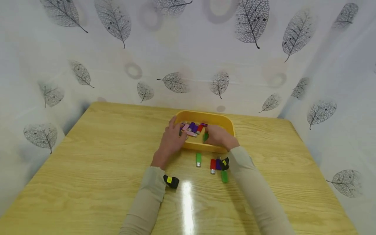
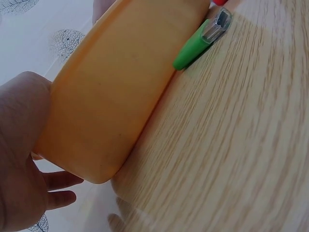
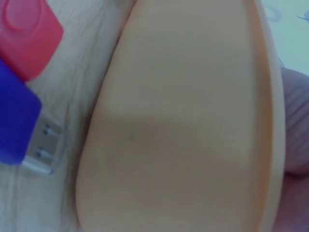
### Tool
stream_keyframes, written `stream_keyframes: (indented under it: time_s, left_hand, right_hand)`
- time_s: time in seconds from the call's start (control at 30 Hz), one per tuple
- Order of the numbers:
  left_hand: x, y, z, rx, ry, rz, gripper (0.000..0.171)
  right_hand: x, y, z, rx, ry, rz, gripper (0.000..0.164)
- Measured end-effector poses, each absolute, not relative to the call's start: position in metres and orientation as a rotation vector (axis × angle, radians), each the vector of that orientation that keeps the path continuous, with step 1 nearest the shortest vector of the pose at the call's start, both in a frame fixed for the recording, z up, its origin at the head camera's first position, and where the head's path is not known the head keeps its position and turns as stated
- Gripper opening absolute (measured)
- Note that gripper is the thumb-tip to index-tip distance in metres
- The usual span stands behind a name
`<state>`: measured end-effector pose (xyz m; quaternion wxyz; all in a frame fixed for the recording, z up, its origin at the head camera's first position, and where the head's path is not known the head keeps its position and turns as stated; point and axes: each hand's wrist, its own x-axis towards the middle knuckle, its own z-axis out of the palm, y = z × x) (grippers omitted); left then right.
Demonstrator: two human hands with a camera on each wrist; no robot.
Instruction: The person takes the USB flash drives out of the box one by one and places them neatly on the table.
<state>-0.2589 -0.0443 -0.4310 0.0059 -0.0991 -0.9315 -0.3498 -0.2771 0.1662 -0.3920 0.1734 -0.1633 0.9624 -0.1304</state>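
Note:
A yellow plastic tray point(image 1: 202, 147) stands near the table's back edge. My left hand point(image 1: 172, 137) grips its left end, thumb over the rim and fingers outside; the left wrist view shows this hand point(image 2: 21, 159) around the tray's corner. My right hand point(image 1: 218, 135) reaches over the front rim into the tray's right half and pinches a green USB stick point(image 1: 206, 136). In the right wrist view the tray wall point(image 3: 178, 96) hides most of that hand. Several pink, purple and red USB sticks point(image 1: 194, 128) lie in the tray's left half.
In front of the tray lie a green USB stick point(image 1: 198, 160), a red one point(image 1: 212, 166), a purple one point(image 1: 218, 164) and another green one point(image 1: 224, 176). Black wrist cameras point(image 1: 171, 181) sit on both wrists. A leaf-patterned curtain point(image 1: 188, 58) surrounds the wooden table point(image 1: 117, 156).

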Motion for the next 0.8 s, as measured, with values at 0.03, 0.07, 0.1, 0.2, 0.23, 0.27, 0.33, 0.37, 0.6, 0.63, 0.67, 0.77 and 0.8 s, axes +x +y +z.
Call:
stream_keyframes:
  time_s: [0.03, 0.07, 0.1, 0.2, 0.23, 0.27, 0.33, 0.37, 0.6, 0.63, 0.67, 0.77, 0.8]
  left_hand:
    - [-0.259, -0.044, -0.431, -0.314, -2.915, -1.093, 0.043]
    - [-0.259, -0.044, -0.432, -0.317, -2.917, -1.087, 0.044]
    - [-0.259, -0.044, -0.432, -0.32, -2.917, -1.083, 0.044]
    - [-0.26, -0.044, -0.432, -0.318, -2.917, -1.076, 0.044]
    - [-0.26, -0.044, -0.432, -0.317, -2.916, -1.078, 0.044]
    - [-0.26, -0.044, -0.432, -0.315, -2.919, -1.076, 0.044]
    - [-0.261, -0.044, -0.432, -0.314, -2.92, -1.083, 0.044]
    - [-0.262, -0.045, -0.431, -0.312, -2.922, -1.085, 0.043]
    - [-0.261, -0.047, -0.431, -0.311, -2.942, -1.076, 0.042]
    - [-0.261, -0.047, -0.431, -0.315, -2.94, -1.079, 0.042]
    - [-0.26, -0.046, -0.431, -0.321, -2.938, -1.083, 0.042]
    - [-0.26, -0.046, -0.431, -0.324, -2.933, -1.101, 0.041]
    - [-0.259, -0.046, -0.43, -0.323, -2.929, -1.107, 0.041]
  right_hand:
    - [-0.276, 0.168, -0.392, -0.453, 2.74, -0.382, 0.033]
    - [-0.275, 0.17, -0.391, -0.444, 2.744, -0.405, 0.035]
    - [-0.273, 0.172, -0.39, -0.433, 2.747, -0.444, 0.038]
    - [-0.269, 0.176, -0.385, -0.408, 2.753, -0.547, 0.042]
    - [-0.268, 0.177, -0.383, -0.399, 2.762, -0.574, 0.043]
    - [-0.266, 0.177, -0.381, -0.394, 2.772, -0.601, 0.045]
    - [-0.263, 0.177, -0.378, -0.395, 2.809, -0.636, 0.044]
    - [-0.261, 0.177, -0.377, -0.395, 2.829, -0.654, 0.042]
    - [-0.244, 0.179, -0.38, -0.501, 2.884, -0.84, 0.02]
    - [-0.242, 0.18, -0.381, -0.515, 2.877, -0.852, 0.02]
    - [-0.24, 0.18, -0.382, -0.521, 2.874, -0.855, 0.02]
    - [-0.235, 0.178, -0.38, -0.51, 2.871, -0.835, 0.03]
    - [-0.233, 0.177, -0.378, -0.499, 2.875, -0.821, 0.037]
